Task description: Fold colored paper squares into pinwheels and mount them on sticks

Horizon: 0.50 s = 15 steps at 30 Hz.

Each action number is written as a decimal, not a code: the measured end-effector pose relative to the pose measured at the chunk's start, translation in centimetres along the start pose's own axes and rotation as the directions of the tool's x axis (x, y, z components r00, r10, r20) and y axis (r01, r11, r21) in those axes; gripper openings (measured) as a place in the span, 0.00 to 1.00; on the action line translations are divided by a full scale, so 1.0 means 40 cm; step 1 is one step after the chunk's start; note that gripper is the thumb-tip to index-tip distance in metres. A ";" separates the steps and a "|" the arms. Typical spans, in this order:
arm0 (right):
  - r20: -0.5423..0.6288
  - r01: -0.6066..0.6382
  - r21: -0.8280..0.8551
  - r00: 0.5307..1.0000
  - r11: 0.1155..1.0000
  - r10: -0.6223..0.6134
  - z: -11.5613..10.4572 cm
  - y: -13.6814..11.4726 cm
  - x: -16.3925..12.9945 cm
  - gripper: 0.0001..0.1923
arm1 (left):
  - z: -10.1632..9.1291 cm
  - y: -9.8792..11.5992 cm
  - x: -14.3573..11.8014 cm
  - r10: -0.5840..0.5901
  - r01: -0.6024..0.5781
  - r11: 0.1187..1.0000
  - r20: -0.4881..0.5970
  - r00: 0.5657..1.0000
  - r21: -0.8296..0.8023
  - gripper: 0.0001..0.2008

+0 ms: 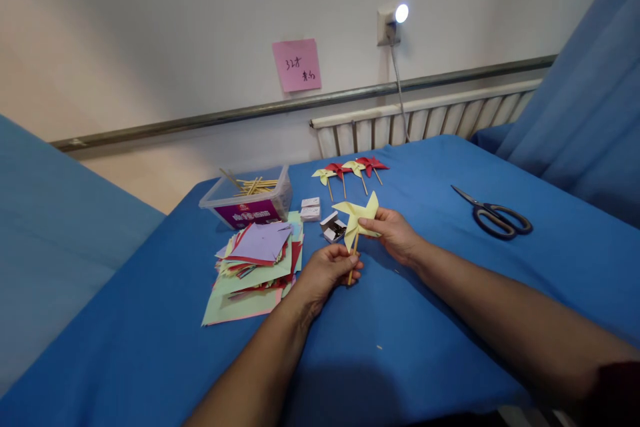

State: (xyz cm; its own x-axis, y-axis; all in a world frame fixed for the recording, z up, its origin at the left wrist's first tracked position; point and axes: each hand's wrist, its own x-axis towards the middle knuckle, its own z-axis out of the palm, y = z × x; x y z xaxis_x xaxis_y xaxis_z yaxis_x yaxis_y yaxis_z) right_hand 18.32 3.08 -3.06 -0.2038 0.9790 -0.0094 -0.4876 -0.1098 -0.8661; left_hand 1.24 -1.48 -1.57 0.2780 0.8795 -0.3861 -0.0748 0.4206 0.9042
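Note:
A pale yellow paper pinwheel [353, 219] on a thin wooden stick [354, 247] is held upright above the blue cloth. My left hand [333, 269] is closed around the stick below the paper blades. My right hand [393, 232] pinches the pinwheel near its middle, thumb on the front and fingers behind. Just behind my left hand lies a small open box [333, 227] with dark bits inside, too small to name. Two small white boxes [311, 209] stand beyond it.
Pinwheels [351, 169], yellow and red, lie in a row at the back. A plastic tub [250, 203] of sticks stands back left, behind stacked coloured paper [260, 260]. Black-handled scissors [495, 215] lie at right. A radiator [430, 119] runs along the wall beyond the table [450, 347].

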 end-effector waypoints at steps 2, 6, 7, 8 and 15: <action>0.001 0.000 0.003 1.000 1.000 0.000 0.000 0.001 0.001 0.16 | 0.001 0.000 -0.001 0.002 -0.002 1.000 -0.004 1.000 0.001 0.18; -0.006 0.011 0.019 1.000 1.000 -0.011 0.000 0.009 0.005 0.17 | 0.003 0.001 -0.002 0.001 -0.001 1.000 -0.013 1.000 0.009 0.18; -0.003 0.013 0.025 1.000 1.000 -0.013 0.000 0.011 0.005 0.17 | 0.003 0.002 -0.003 0.000 0.000 1.000 -0.010 1.000 0.016 0.18; 0.000 0.013 0.030 1.000 0.999 -0.013 0.001 0.012 0.005 0.17 | 0.004 0.002 -0.004 -0.002 0.002 1.000 -0.003 1.000 0.027 0.18; 0.032 -0.022 0.027 0.999 0.999 0.021 0.004 0.000 -0.007 0.15 | 0.011 0.005 -0.008 0.007 -0.007 0.997 0.003 1.000 0.083 0.17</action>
State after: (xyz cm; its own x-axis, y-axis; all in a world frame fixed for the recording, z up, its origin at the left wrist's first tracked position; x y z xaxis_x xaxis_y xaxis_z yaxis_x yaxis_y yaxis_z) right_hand 18.23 2.79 -2.98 -0.2408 0.9705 -0.0114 -0.5062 -0.1356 -0.8517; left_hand 1.54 -1.77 -1.17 0.2801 0.8817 -0.3797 0.0026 0.3948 0.9188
